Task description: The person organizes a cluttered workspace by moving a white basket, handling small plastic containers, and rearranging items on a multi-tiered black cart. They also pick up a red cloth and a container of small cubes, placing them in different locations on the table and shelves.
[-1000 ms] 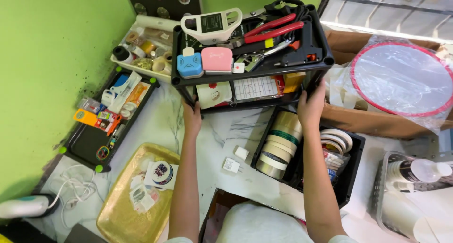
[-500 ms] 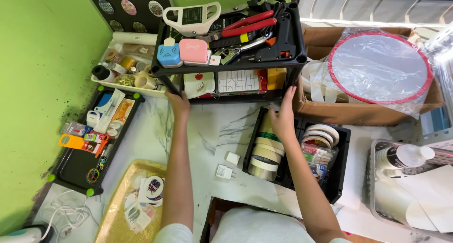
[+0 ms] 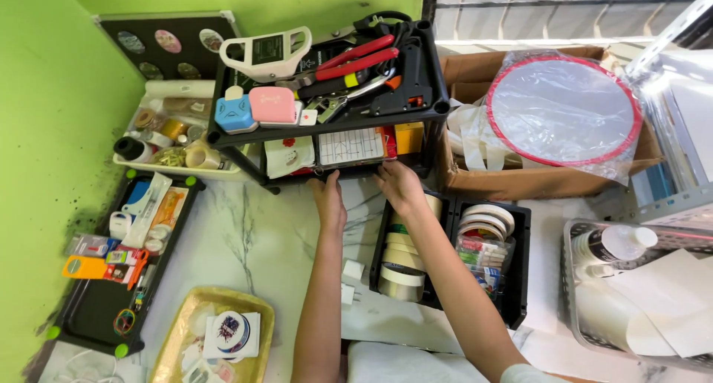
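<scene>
White marble tabletop (image 3: 252,242) carries a gold tray (image 3: 178,346) at its near edge and a black bin of tape rolls (image 3: 405,268) beside the forearms. Farther on, the left hand (image 3: 329,199) and right hand (image 3: 397,186) lie fingers together on the lower front edge of a black two-tier shelf rack (image 3: 334,123); whether they grip it I cannot tell. That rack stands at the far edge against the green wall (image 3: 44,93), red-handled pliers (image 3: 356,60) on top.

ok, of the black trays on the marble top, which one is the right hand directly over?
The black tray of tape rolls, right of the arms. The right hand sits over its far end; the other black tray lies by the green wall.
</scene>
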